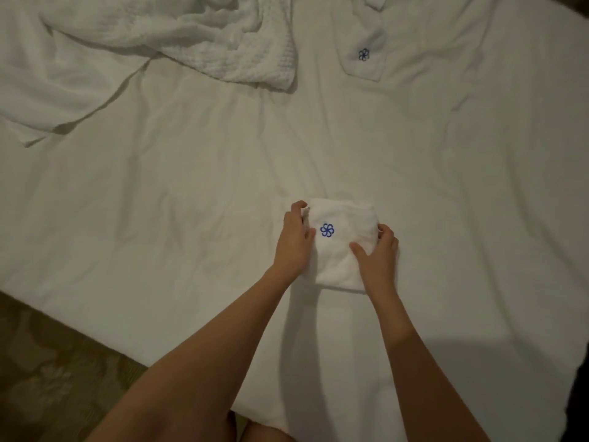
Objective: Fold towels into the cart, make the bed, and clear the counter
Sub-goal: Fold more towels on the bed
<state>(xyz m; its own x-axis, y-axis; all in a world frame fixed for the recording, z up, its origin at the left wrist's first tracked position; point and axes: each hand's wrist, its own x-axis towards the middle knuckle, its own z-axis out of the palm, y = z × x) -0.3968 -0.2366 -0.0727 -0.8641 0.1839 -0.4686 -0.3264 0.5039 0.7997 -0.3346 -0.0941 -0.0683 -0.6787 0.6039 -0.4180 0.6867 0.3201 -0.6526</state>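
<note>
Now both hands, left hand (294, 239) and right hand (379, 255), pinch the folded towel (342, 244) near the bed's (191, 202) front edge; lifted carelessly, its loose layers may unfold.

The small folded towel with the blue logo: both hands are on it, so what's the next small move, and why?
Probably lift it off the bed for the cart, which isn't in view. The small folded towel already lies as a compact square, the left hand gripping its left edge and the right hand its right. The waffle towel and another logo towel lie unfolded farther up.
</note>
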